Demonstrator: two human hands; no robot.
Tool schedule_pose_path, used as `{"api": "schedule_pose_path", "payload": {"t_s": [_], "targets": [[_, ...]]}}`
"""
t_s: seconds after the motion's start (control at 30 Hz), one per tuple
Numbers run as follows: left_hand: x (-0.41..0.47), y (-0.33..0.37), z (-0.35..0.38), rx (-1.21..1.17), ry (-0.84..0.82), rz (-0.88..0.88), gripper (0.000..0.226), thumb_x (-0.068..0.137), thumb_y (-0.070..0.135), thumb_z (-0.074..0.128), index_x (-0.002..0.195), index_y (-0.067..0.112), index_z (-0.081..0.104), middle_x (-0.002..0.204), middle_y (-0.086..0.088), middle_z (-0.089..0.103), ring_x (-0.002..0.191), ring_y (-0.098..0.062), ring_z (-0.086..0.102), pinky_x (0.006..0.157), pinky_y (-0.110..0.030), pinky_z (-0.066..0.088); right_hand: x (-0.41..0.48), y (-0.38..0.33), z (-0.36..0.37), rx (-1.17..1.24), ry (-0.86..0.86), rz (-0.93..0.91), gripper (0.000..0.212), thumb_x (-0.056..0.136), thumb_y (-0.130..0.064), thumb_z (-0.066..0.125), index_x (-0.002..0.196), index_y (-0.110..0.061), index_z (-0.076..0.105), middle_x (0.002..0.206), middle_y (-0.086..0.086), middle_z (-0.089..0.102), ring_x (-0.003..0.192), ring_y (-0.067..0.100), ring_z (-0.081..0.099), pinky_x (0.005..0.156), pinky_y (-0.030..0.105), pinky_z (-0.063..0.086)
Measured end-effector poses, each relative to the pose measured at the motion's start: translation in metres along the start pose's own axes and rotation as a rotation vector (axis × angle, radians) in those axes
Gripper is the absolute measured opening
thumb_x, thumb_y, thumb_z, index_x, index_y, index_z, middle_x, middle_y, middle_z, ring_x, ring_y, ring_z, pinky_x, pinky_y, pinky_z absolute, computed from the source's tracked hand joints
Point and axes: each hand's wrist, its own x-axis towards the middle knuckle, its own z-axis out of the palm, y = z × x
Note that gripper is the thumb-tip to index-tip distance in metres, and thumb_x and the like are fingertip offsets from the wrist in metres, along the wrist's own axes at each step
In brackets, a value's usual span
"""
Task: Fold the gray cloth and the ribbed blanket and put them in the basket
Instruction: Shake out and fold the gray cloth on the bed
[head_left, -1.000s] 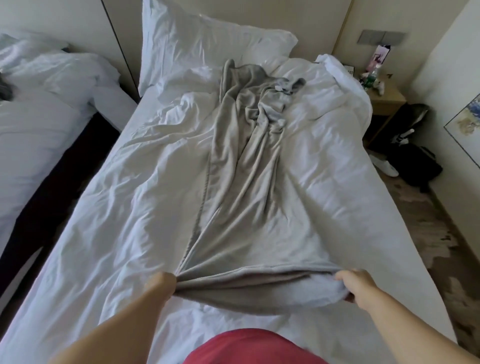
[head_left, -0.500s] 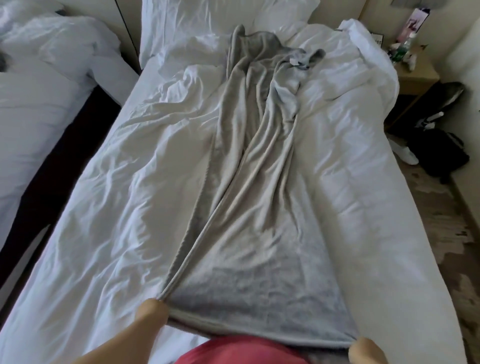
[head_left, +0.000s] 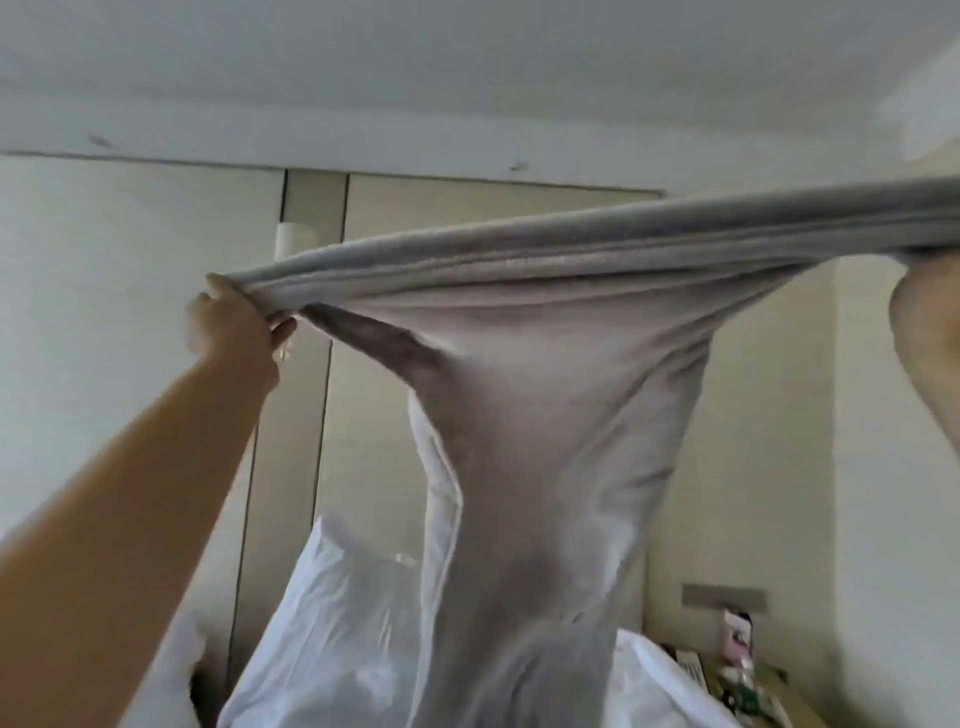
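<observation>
Left hand (head_left: 234, 322) is pinching one upper corner of the gray cloth (head_left: 545, 389), with its fingers curling round bunched fabric. Right hand (head_left: 924, 322) is gripping the opposite corner, its fingers hidden in the folds. Between the hands the top edge is pulling taut. Below them the cloth is hanging in soft, fleecy drapes toward white bedding (head_left: 337, 623). The cloth is judged light, limp and easy to grip, with the corners offering the best hold.

Left hand (head_left: 234, 322) and right hand (head_left: 924, 317) have lifted the gray cloth (head_left: 545, 415) high.
</observation>
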Motion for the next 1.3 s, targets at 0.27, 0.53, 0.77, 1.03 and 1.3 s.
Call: {"api": "schedule_pose_path", "payload": {"t_s": [0.27,0.53,0.77,1.03,1.3], "targets": [[-0.018,-0.019,-0.054,0.308,-0.035,-0.178,0.026,0.101,0.024,0.038,0.081,0.010,0.047,0.076,-0.009,0.045,0.062,-0.020,0.046,0.030,-0.016,0.043,-0.098,-0.004,-0.059,-0.333,-0.375,0.216,0.025,0.074,0.002,0.041,0.072,-0.015,0.060,0.061,0.008,0.065,0.048,0.025,0.066,0.059,0.048,0.060],[-0.105,-0.141,-0.237,1.472,-0.383,-0.312,0.031,0.096,0.015,0.046,0.121,-0.002,0.050,0.107,-0.020,0.064,0.092,-0.029,0.068,0.073,-0.035,0.055,-0.291,0.086,-0.179,-0.675,-0.640,0.548,0.019,0.083,0.005,0.048,0.076,-0.009,0.059,0.073,0.018,0.064,0.073,0.038,0.062,0.070,0.049,0.055],[-0.248,-0.193,-0.443,1.745,-0.580,-0.599,0.031,0.095,0.018,0.049,0.107,-0.006,0.065,0.107,-0.024,0.067,0.098,-0.037,0.065,0.072,-0.031,0.051,-0.474,0.110,-0.359,-0.932,-0.747,0.978,0.018,0.090,-0.005,0.048,0.081,-0.006,0.064,0.064,0.011,0.065,0.063,0.032,0.066,0.069,0.049,0.057],[-0.364,-0.166,-0.593,1.952,-0.973,-0.965,0.005,0.088,0.012,0.052,0.087,0.015,0.057,0.084,-0.001,0.059,0.098,-0.022,0.065,0.063,-0.021,0.046,-0.595,0.025,-0.506,-1.198,-0.876,1.313,0.023,0.087,0.003,0.050,0.065,0.002,0.059,0.059,0.021,0.062,0.064,0.040,0.065,0.057,0.038,0.049],[-0.297,-0.112,-0.467,1.438,-0.443,-0.350,0.040,0.099,0.026,0.034,0.107,-0.003,0.061,0.105,-0.030,0.061,0.097,-0.043,0.057,0.080,-0.044,0.047,-0.473,-0.020,-0.418,-0.961,-0.572,0.884,0.022,0.094,-0.007,0.041,0.106,0.000,0.058,0.092,0.026,0.058,0.076,0.035,0.057,0.064,0.039,0.046]]}}
